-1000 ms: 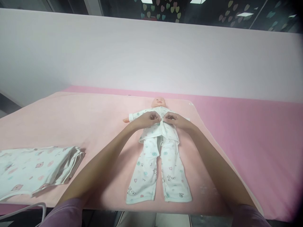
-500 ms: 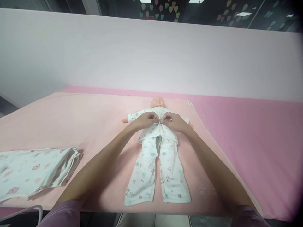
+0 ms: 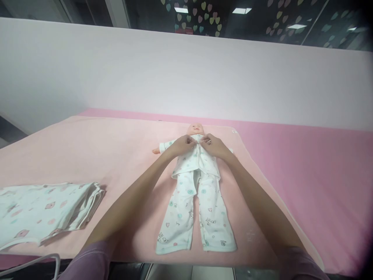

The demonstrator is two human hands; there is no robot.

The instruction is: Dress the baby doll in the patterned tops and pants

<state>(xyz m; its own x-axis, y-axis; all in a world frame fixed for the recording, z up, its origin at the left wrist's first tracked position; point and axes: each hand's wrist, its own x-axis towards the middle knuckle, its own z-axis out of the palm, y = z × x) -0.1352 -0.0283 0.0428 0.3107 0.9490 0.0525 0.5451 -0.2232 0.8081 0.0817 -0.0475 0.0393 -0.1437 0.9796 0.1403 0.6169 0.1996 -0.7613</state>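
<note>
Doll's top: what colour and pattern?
White top with small scattered prints, some teal; best seen in the head view.

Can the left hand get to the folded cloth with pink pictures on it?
Probably yes: the left hand would have to leave the shirt, but nothing seems to block the way across the pink sheet.

From my end, the doll (image 3: 188, 163) lies on the sheet (image 3: 116, 151) — folded cloth (image 3: 49, 212) off to the left, partition (image 3: 186, 77) behind both.
</note>
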